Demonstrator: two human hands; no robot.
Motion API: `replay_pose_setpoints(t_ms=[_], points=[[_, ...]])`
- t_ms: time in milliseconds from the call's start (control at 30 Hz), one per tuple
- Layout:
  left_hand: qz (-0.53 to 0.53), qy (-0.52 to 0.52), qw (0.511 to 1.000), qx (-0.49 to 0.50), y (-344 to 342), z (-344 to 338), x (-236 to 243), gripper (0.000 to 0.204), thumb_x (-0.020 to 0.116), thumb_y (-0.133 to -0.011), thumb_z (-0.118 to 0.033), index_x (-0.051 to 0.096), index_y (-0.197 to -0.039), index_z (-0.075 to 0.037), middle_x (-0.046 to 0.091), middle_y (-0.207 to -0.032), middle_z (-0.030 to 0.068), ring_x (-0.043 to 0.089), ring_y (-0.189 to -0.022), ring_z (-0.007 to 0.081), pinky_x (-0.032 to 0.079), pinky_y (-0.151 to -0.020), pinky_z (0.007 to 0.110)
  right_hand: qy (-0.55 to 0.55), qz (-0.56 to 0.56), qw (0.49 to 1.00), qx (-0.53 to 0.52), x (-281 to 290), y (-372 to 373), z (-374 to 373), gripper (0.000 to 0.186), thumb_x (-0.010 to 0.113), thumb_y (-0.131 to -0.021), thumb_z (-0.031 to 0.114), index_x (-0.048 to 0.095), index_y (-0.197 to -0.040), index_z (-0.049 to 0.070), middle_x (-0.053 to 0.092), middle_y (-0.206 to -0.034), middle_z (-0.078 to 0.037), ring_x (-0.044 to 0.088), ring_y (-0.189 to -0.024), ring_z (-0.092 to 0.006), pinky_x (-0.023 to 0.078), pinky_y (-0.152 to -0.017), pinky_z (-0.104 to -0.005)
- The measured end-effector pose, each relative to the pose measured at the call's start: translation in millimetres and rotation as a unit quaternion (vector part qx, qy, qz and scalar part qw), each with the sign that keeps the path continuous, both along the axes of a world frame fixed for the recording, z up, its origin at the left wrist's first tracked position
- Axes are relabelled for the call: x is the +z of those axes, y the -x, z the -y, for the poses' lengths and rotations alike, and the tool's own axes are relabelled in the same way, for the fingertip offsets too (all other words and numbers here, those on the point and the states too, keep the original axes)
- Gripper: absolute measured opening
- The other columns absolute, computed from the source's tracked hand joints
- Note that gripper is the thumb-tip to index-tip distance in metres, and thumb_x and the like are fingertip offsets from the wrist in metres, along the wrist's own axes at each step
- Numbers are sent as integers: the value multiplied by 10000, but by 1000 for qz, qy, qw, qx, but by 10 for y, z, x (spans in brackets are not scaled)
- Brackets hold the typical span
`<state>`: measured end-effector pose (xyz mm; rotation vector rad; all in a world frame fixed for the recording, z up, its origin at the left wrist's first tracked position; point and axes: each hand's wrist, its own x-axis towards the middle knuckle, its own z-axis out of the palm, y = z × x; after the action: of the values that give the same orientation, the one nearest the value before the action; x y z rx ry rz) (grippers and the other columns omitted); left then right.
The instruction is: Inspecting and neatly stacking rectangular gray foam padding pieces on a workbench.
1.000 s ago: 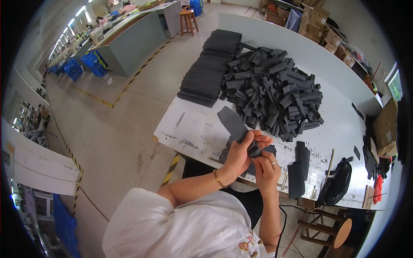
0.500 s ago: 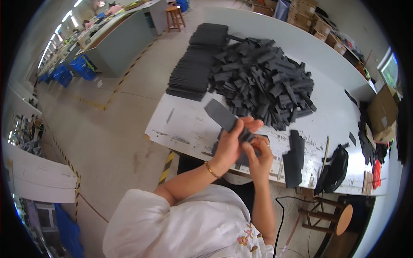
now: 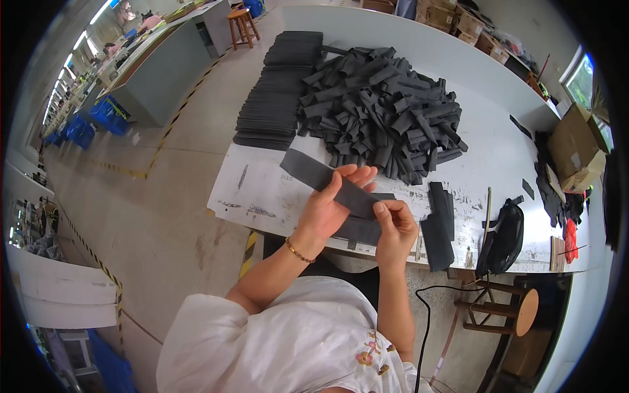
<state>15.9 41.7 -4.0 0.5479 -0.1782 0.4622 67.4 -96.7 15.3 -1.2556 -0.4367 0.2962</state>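
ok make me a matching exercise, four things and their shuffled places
1 dark strip
2 bracelet
3 neat stack
4 black bag

A left of the loose heap
B on the table, right of the heap
C between left hand and right hand
D around the left wrist

Pairs: 1-C, 2-D, 3-A, 4-B

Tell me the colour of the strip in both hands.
The strip is dark grey; head view shows it best.

Strip pile [image 3: 386,111] right of stack [image 3: 275,92]
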Motion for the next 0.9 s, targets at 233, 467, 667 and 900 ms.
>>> replay_pose_setpoints(t_ms=[233, 467, 667, 900], points=[[-48, 20, 998, 39, -12, -6, -55, 340, 490, -1019, -329, 568, -1252, -93, 605, -1302, 90, 449, -1345, 330, 362, -1132, 510, 44, -74, 995, 41, -13, 48, -63, 150, 706, -910, 118, 640, -922, -17, 643, -788, -23, 602, -736, -77, 485, -678, -224], [-170, 98, 978, 71, 45, -196, -154, 375, 562, -999, -305, 582, -1244, -22, 643, -1209, 153, 621, -1139, 267, 501, -971, 389, 48, -87, 995, 13, -203, -129, 98, 137, 738, -870, 70, 615, -836, 20, 633, -697, -26, 599, -603, -93, 479, -565, -229], [-339, -121, 915, 181, 367, -306, -74, 278, 728, -883, -162, 687, -1121, -25, 689, -941, 16, 603, -781, 56, 464, -680, 188, 67, -114, 991, -3, -78, -197, 379, 148, 729, -880, 93, 611, -825, 24, 600, -702, 3, 558, -611, -79, 432, -564, -225], [-351, -424, 768, 328, 719, -24, -468, 182, 758, -809, -49, 705, -983, -46, 663, -886, 34, 552, -725, 96, 439, -657, 236, 233, -27, 970, -70, -570, 94, 565, 208, 743, -857, 60, 589, -989, 13, 551, -727, 23, 482, -626, -50, 398, -589, -199]])
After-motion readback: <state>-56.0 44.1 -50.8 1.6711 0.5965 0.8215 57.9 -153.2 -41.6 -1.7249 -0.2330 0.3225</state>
